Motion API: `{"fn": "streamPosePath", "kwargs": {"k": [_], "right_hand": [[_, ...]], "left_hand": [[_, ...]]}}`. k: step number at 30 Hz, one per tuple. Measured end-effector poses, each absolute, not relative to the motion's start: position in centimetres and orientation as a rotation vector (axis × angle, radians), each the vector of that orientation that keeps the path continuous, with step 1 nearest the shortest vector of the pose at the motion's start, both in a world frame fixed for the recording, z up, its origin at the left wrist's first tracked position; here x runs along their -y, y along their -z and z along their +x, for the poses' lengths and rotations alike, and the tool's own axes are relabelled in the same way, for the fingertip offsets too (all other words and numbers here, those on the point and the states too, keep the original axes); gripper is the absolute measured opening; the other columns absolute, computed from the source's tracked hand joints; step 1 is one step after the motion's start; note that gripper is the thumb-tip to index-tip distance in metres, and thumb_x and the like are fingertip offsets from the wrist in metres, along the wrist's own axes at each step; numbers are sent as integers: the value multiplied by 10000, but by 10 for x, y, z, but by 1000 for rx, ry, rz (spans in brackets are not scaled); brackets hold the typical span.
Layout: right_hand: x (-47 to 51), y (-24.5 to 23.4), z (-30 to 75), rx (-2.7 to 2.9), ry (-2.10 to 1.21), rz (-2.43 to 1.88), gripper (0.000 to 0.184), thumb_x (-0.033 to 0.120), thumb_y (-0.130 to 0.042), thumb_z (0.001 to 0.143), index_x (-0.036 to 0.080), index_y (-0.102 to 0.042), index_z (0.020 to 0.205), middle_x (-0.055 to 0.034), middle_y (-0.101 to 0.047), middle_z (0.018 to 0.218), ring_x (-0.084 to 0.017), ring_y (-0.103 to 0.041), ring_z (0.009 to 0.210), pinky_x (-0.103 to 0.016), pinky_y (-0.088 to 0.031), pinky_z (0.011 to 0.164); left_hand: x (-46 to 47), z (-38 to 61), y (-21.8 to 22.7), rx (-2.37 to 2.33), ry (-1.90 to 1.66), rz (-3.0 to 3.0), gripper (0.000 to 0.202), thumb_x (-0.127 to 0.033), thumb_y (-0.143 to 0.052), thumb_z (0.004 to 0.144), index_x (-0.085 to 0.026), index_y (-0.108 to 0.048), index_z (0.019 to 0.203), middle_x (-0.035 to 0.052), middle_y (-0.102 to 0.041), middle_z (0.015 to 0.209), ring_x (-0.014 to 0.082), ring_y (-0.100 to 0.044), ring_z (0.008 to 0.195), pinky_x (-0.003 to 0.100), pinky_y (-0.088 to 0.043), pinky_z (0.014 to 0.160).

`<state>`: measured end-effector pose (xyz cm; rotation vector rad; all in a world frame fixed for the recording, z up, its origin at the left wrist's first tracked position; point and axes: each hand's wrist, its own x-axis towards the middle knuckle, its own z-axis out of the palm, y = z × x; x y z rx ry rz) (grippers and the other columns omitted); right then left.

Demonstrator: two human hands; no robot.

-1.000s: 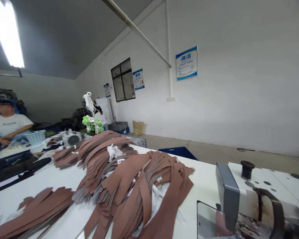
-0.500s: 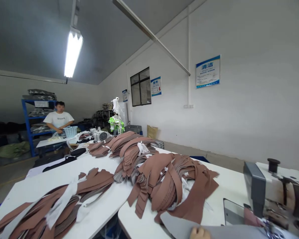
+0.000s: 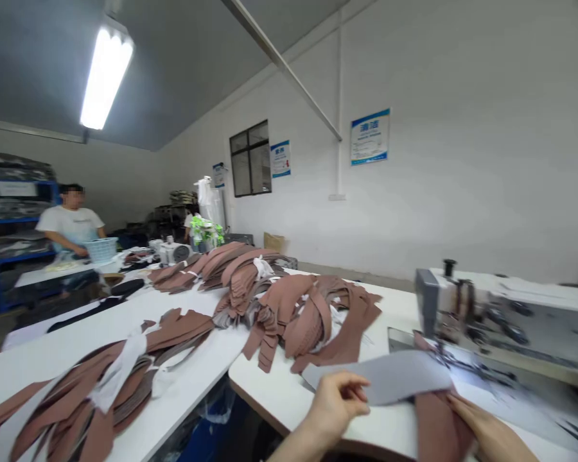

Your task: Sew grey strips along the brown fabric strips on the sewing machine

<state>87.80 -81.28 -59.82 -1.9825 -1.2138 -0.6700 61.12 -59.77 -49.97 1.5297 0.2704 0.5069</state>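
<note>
My left hand [image 3: 336, 404] is curled at the table's near edge, pinching the left end of a grey fabric piece [image 3: 390, 384] that runs toward the sewing machine [image 3: 505, 314]. My right hand [image 3: 486, 433] lies at the bottom right, its fingers resting on a brown fabric piece [image 3: 438, 430] just under the grey one. Both pieces lead to the machine's needle area, which is blurred. A heap of brown cut strips [image 3: 313, 317] lies just beyond my left hand.
More bundles of brown strips [image 3: 101, 385] cover the long white table [image 3: 197, 378] on the left and further back [image 3: 212, 266]. A person in a white shirt [image 3: 70, 224] stands at a far table beside a basket [image 3: 101, 249]. Blue shelving stands at the left wall.
The view has tipped downward and swung, so both my hands and the grey and brown pieces have come into sight. The sewing machine now sits further back on the right.
</note>
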Motion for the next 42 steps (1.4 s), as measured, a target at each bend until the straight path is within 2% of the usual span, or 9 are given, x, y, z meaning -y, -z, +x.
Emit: {"fn": "streamPosePath", "kwargs": {"k": [1,3,5,7,12,19,26,33,42], "right_hand": [[815,589,871,1198,617,-2075,402,266,-510,576,317,-784,865,-140,-739,970,-334,-712,876,-441,-604,743],[817,568,851,1276,576,-2236,438,222,-481,635,211,-760,973,-158,-732,1005,-313,-714,920,-432,-599,805],[816,551,835,1329,540,-2326,447,163,-480,699,131,-703,1085,-190,-711,1065,-306,-706,953,-428,-589,825],[813,546,833,1279,448,-2384,440,137,-493,761,98,-642,1174,-188,-684,1143,-275,-684,1018,-381,-563,878],[818,571,856,1214,276,-2423,284,100,-557,831,96,-646,1101,-174,-648,1217,-247,-618,1135,-345,-474,998],[819,577,862,1253,290,-2404,244,61,-569,829,93,-656,1055,-190,-623,1255,-260,-576,1208,-383,-448,1041],[819,580,862,1284,353,-2425,279,58,-550,830,71,-656,1088,-205,-618,1260,-268,-559,1237,-394,-467,1044],[819,585,866,1346,397,-2462,372,42,-548,798,0,-623,1160,-236,-618,1242,-302,-543,1251,-412,-466,1062],[816,582,872,1524,451,-2489,314,25,-483,810,14,-646,1078,-264,-615,1224,-303,-567,1224,-437,-501,1022]], "left_hand": [[601,610,495,-259,-495,1384,400,-124,-784,466,-125,-755,865,16,-620,699,120,-525,646,282,-472,699],[607,606,490,-240,-450,1143,420,-115,-840,432,-113,-740,840,19,-622,681,115,-545,655,252,-476,668],[609,604,488,-264,-351,937,428,-62,-835,491,-120,-714,897,36,-638,755,106,-571,672,234,-494,666],[610,604,488,-330,-274,800,404,33,-758,574,-117,-683,942,52,-633,785,106,-590,680,239,-522,688],[619,616,490,-425,-176,724,366,109,-552,724,-108,-630,1008,62,-584,814,116,-607,729,245,-559,686],[630,627,490,-458,-142,726,361,110,-533,749,-111,-624,1020,53,-555,812,113,-596,736,251,-575,692],[627,636,494,-417,-109,681,393,107,-614,711,-110,-641,1037,63,-564,834,124,-594,769,266,-568,724],[622,649,494,-362,-100,665,448,56,-735,642,-128,-669,1045,52,-567,836,104,-560,725,227,-528,669],[615,681,487,-355,-69,783,521,-55,-858,560,-170,-692,1040,29,-592,811,83,-536,676,205,-482,641]]}}
